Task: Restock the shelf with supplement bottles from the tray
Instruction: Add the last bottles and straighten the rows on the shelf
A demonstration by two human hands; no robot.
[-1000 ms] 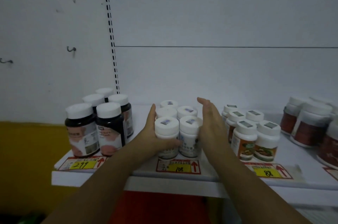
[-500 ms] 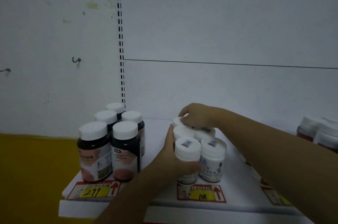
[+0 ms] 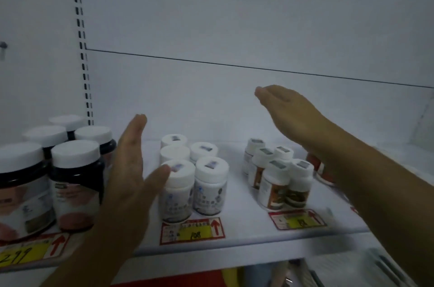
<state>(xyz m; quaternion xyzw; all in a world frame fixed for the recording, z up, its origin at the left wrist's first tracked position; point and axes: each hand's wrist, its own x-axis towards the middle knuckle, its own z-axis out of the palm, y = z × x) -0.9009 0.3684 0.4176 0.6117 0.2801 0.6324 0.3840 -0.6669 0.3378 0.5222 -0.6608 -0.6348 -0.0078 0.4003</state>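
- While the white supplement bottles (image 3: 206, 183) are standing clustered at the middle of the shelf (image 3: 244, 228), the left hand (image 3: 128, 169) is hovering just beside them, fingers straight, gripping nothing;
- the right hand (image 3: 288, 110) is hovering higher, to their right, fingers extended, empty.

Both forearms, seen at the lower left and lower right of the frame, are bare as far as they show. The left hand (image 3: 128, 169) and right hand (image 3: 288, 108) are bare as well.
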